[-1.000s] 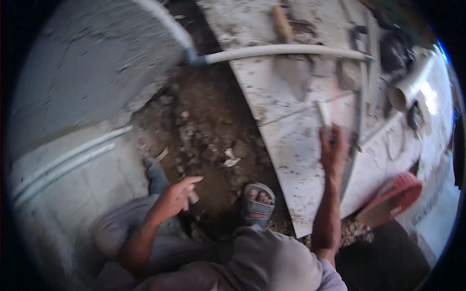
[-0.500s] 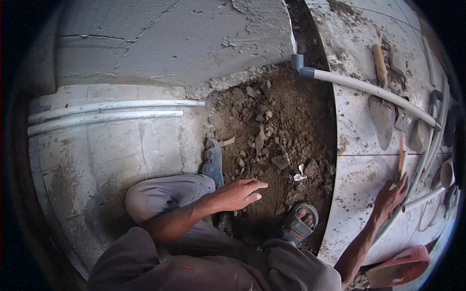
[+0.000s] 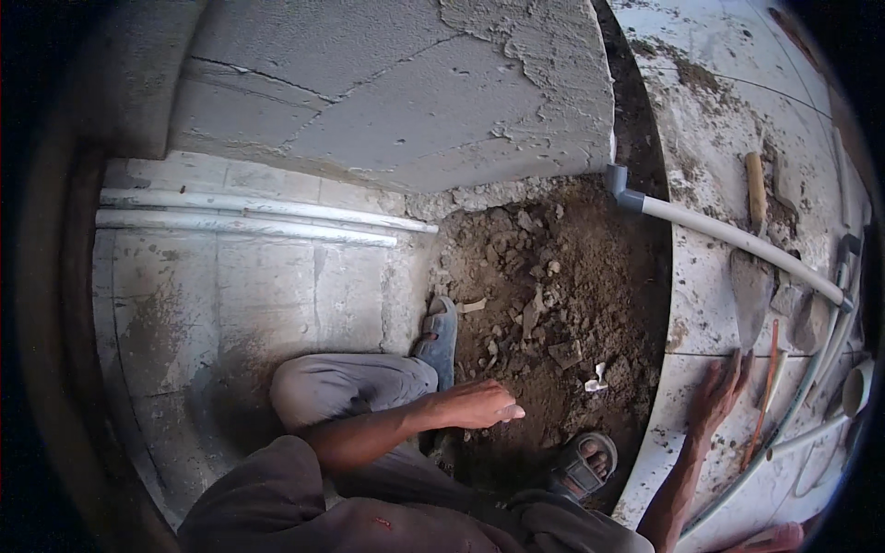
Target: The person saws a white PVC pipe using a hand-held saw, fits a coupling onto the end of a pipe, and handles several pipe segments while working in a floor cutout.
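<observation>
I've got the left hand (image 3: 477, 404) hanging over loose soil (image 3: 613, 263), fingers curled in; I can't tell from here whether they hold anything. Across on the white tiles (image 3: 696, 300), my right hand (image 3: 717, 392) is spread and unclenched, nothing seen in it, fingertips near the trowel (image 3: 751, 288). Just right lies the thin orange stick (image 3: 762, 405): I'd judge a light mid-length pinch best, clear of the blade.

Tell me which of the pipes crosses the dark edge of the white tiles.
The pale pipe with a grey elbow at its left end, beyond the right hand. The two white pipes lie at left; pipes at right lie only on tiles.
</observation>
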Available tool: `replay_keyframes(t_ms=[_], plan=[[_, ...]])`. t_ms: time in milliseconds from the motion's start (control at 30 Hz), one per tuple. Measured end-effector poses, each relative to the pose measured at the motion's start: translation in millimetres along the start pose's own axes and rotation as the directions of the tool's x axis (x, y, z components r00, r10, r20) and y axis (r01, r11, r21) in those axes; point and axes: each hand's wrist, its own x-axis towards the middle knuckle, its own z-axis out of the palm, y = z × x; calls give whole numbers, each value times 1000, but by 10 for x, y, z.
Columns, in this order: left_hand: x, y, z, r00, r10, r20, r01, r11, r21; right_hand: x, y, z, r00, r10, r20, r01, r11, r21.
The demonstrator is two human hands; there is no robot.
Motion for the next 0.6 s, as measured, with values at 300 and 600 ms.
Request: replay_keyframes(t_ms=[300, 600], plan=[[33, 41, 82, 999, -16, -50, 11, 997, -82, 11, -101, -16, 1000, -13, 20, 13, 1000, -24], [46, -38, 55, 993, -97, -69, 97, 995, -3, 30, -118, -28, 999, 3, 44, -2, 999, -38]])
